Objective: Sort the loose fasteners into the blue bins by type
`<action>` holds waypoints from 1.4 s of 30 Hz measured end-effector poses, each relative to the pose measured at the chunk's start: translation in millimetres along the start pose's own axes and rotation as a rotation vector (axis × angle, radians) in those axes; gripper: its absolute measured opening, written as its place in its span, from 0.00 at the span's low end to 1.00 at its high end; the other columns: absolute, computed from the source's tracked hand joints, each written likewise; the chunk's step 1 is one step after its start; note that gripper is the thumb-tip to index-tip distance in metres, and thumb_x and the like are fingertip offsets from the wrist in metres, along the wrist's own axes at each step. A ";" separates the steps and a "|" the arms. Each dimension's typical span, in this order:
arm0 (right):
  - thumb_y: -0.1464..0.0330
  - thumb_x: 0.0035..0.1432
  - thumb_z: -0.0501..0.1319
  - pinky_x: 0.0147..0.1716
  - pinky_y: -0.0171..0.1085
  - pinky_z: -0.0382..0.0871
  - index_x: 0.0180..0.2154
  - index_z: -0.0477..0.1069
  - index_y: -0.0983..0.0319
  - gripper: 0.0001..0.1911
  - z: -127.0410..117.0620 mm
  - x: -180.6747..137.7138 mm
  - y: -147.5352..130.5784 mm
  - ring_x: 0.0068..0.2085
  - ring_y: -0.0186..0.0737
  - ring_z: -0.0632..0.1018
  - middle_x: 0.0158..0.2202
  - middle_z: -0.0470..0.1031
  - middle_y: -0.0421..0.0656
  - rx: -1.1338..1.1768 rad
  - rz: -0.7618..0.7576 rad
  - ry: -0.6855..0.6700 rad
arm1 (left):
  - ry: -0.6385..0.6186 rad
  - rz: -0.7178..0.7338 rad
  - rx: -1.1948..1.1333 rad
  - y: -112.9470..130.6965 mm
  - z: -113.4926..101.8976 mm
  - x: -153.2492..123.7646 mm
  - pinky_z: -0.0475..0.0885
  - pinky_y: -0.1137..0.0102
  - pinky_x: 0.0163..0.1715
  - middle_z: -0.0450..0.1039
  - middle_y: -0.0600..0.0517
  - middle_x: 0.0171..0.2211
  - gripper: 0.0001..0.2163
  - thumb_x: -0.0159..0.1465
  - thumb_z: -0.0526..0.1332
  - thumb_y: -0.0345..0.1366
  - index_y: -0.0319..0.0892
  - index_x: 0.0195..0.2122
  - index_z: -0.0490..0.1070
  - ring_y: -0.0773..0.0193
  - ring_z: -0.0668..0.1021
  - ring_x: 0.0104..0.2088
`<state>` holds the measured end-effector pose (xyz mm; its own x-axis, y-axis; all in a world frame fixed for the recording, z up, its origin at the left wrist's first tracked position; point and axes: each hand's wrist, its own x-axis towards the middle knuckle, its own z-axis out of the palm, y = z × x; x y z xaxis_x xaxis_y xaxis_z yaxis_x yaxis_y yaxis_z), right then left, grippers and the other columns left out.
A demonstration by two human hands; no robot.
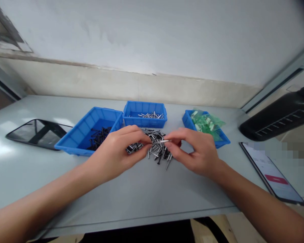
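Note:
A mixed pile of silver rivets and black screws [155, 152] lies on the grey table between my hands. My right hand [195, 148] pinches a silver rivet [164, 141] between thumb and forefinger, just over the pile. On the other side, my left hand [124, 146] has thumb and forefinger closed together at the pile's left part; whatever is between those tips is too small to make out. Black screws [100, 137] fill part of the left blue bin [74, 136]. Silver rivets [152, 115] lie in the middle blue bin [145, 122] behind the pile.
A smaller blue bin [224, 140] at the right holds green plastic packets [205, 123]. Farther right are a black bottle [276, 116] and a phone with a lit screen [273, 175]. A black-framed clear object [38, 135] lies at the left. A wall [147, 84] stands behind the table.

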<state>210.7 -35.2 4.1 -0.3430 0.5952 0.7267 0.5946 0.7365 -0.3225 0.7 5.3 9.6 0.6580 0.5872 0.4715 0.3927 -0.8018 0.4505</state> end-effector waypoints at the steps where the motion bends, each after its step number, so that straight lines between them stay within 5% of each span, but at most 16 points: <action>1: 0.73 0.57 0.59 0.29 0.26 0.65 0.36 0.70 0.62 0.03 0.2 -0.3 -0.7 0.25 0.25 0.72 0.26 0.74 0.35 0.009 -0.031 -0.010 | -0.012 0.010 -0.008 0.4 0.2 -0.3 0.68 0.76 0.34 0.72 0.54 0.31 0.04 0.62 0.58 0.31 0.41 0.34 0.73 0.70 0.74 0.33; 10: 0.72 0.57 0.57 0.27 0.30 0.66 0.36 0.68 0.58 0.05 -0.2 -1.8 -5.8 0.25 0.30 0.74 0.26 0.76 0.35 -0.048 -0.165 -0.055 | -0.115 0.054 0.021 3.1 -0.5 -2.6 0.70 0.75 0.33 0.71 0.54 0.33 0.05 0.63 0.57 0.31 0.42 0.36 0.72 0.69 0.74 0.34; 19: 0.73 0.57 0.57 0.25 0.31 0.66 0.37 0.68 0.58 0.06 -2.9 1.3 -3.0 0.25 0.29 0.74 0.27 0.76 0.36 -0.100 -0.032 0.059 | 0.079 0.063 0.019 3.8 -4.0 -1.8 0.69 0.76 0.34 0.72 0.54 0.32 0.03 0.61 0.59 0.28 0.41 0.35 0.70 0.70 0.74 0.33; 26: 0.71 0.58 0.58 0.27 0.29 0.66 0.38 0.69 0.60 0.05 -0.6 0.2 0.0 0.25 0.28 0.73 0.26 0.74 0.35 -0.095 0.043 0.002 | 0.181 0.031 0.056 8.9 -7.8 -1.2 0.69 0.74 0.31 0.72 0.55 0.29 0.02 0.59 0.60 0.29 0.41 0.31 0.70 0.70 0.73 0.31; 42: 0.71 0.60 0.56 0.27 0.30 0.65 0.38 0.69 0.59 0.05 0.2 -0.6 5.1 0.26 0.29 0.73 0.27 0.75 0.36 -0.161 0.036 -0.067 | 0.205 0.014 0.100 7.1 -7.4 -0.9 0.69 0.73 0.32 0.72 0.55 0.29 0.02 0.60 0.60 0.30 0.43 0.31 0.70 0.69 0.73 0.30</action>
<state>213.8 -31.7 1.8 -0.3637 0.6447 0.6724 0.7146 0.6561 -0.2426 -1.9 -0.1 17.9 0.5235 0.5782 0.6258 0.4533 -0.8109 0.3700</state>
